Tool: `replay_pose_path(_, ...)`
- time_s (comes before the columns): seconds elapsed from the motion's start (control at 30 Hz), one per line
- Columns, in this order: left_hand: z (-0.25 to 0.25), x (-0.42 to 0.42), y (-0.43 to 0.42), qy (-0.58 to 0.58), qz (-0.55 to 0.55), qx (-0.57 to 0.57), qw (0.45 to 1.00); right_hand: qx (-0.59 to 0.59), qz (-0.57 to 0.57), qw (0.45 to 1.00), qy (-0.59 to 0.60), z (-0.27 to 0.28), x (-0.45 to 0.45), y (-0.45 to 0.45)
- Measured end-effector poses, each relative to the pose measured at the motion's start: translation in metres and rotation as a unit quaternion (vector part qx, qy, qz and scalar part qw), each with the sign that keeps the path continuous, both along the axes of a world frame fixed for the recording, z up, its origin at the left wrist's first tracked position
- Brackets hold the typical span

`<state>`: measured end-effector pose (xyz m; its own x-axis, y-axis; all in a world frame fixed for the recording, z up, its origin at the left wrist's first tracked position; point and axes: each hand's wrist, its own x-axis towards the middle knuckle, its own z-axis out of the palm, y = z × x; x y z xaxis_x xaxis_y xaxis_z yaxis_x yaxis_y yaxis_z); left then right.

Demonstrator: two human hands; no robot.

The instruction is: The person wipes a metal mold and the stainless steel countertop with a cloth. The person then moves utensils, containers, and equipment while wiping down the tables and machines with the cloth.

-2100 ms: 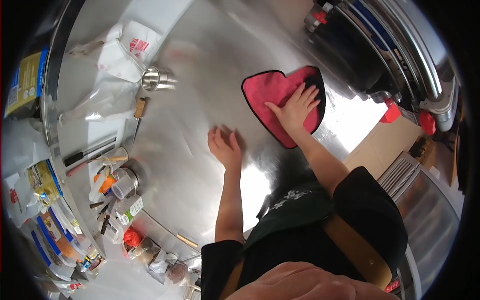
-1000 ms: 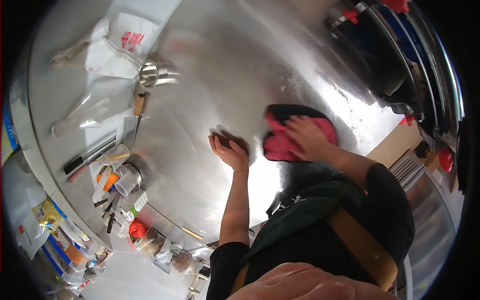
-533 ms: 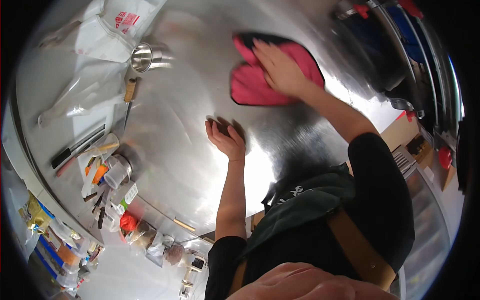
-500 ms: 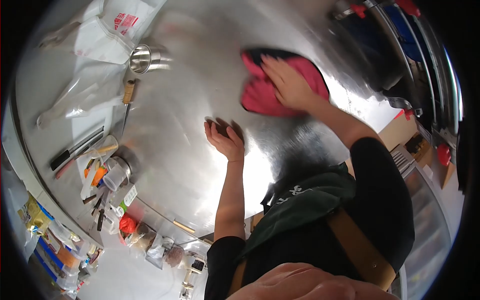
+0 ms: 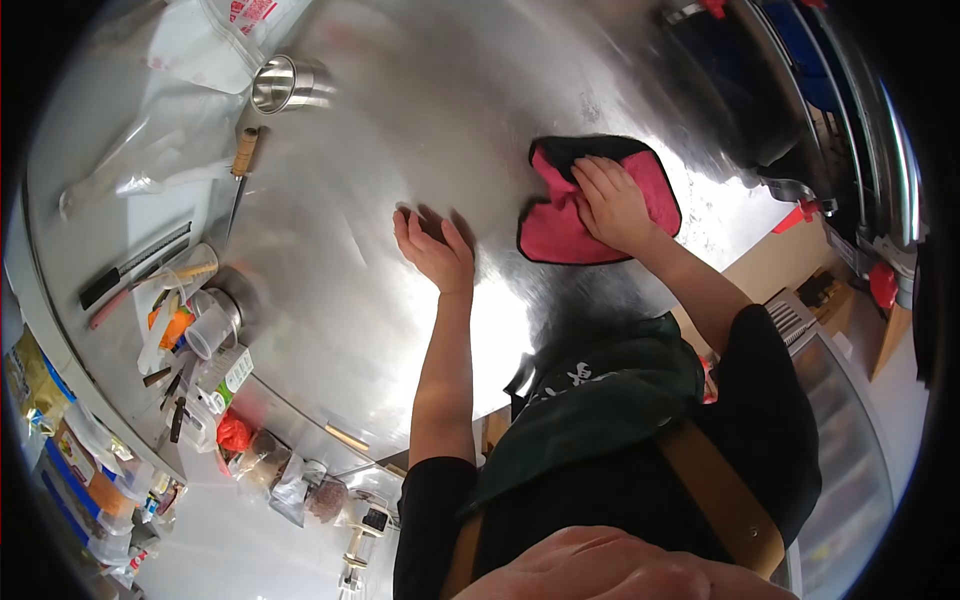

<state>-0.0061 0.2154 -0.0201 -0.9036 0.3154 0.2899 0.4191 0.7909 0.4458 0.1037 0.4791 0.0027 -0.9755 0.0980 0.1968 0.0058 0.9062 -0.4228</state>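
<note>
On the worktop [image 5: 340,200], the open right hand [image 5: 616,208] presses red cloth [image 5: 570,236], likely spreading pressure; the open left hand [image 5: 441,258] perhaps braces.

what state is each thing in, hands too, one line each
Red cloth with black edging: spread out, creased
Right hand: on the cloth
Left hand: empty, fingers slightly curled
Shiny round steel cup: upright, open-topped
Thin-bladed knife with wooden handle: lying down, blade bare
White plastic bag with red print: crumpled, partly out of view
</note>
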Motion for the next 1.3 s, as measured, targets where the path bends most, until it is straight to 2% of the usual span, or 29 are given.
replay_pose_path(0.2,-0.002,-0.001,0.000,0.010,0.001,-0.005,1.000,0.032,-0.031,0.998,0.054,0.005,-0.064,0.009)
replay_pose_path(0.33,-0.004,-0.001,0.000,0.013,-0.001,-0.004,1.000,0.026,-0.007,0.999,-0.022,0.012,-0.006,-0.003)
replay_pose_path(0.4,-0.003,-0.002,0.000,0.026,-0.005,-0.013,1.000,0.034,-0.011,0.999,0.003,0.012,-0.006,-0.004)
replay_pose_path(0.57,-0.004,0.000,0.001,0.024,-0.004,-0.012,1.000,0.050,-0.050,0.997,0.034,0.007,-0.072,0.001)
replay_pose_path(0.7,0.000,-0.003,0.001,0.035,-0.015,-0.020,0.999,-0.001,-0.032,0.999,-0.017,0.017,-0.011,-0.017)
replay_pose_path(0.8,0.005,0.000,0.004,-0.007,0.009,0.011,1.000,-0.078,-0.039,0.996,-0.031,0.034,0.026,-0.026)
replay_pose_path(0.9,0.008,0.016,0.029,0.031,-0.031,0.055,0.998,-0.124,-0.116,0.985,0.040,0.046,0.026,-0.017)
replay_pose_path(0.97,0.040,0.053,0.077,-0.099,-0.192,0.144,0.966,-0.137,-0.202,0.968,0.051,0.030,0.048,-0.021)
replay_pose_path(1.03,0.046,0.068,0.123,-0.139,-0.348,0.102,0.921,-0.116,-0.171,0.978,0.041,0.010,0.043,-0.011)
replay_pose_path(1.13,0.022,0.040,0.157,-0.082,-0.319,0.021,0.944,-0.052,-0.110,0.991,0.063,-0.006,-0.006,0.024)
replay_pose_path(1.2,0.018,0.001,0.179,-0.043,-0.311,0.018,0.949,-0.015,-0.111,0.991,0.075,-0.009,-0.046,0.041)
replay_pose_path(1.3,0.025,0.003,0.183,-0.038,-0.288,-0.027,0.956,-0.005,-0.116,0.991,0.061,-0.013,-0.041,0.042)
